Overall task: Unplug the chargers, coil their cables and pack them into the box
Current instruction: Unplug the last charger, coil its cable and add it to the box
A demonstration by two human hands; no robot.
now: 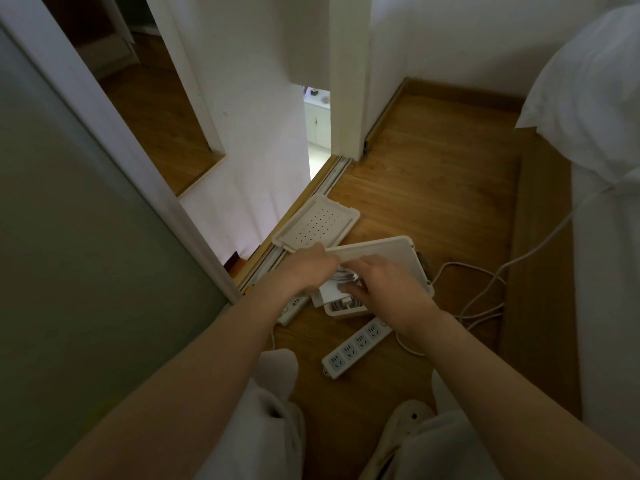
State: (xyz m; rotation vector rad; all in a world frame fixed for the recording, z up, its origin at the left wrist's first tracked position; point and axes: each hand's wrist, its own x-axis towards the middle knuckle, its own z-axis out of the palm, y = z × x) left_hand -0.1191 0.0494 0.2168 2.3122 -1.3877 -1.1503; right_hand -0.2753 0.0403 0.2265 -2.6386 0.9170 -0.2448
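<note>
While left hand (304,271) and right hand (388,285) apparently grip the coiled charger (337,285) over the box (398,242), lid (318,223) at eleven o'clock, lowering it in comes next

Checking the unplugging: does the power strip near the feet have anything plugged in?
Nothing plugged in: the four sockets visible on the power strip are all empty.

— Can any words or numbers be read here?
— None can be read. The marks on the power strip (356,344), just in front of the box (391,249), are too small and dim to be made out.
</note>
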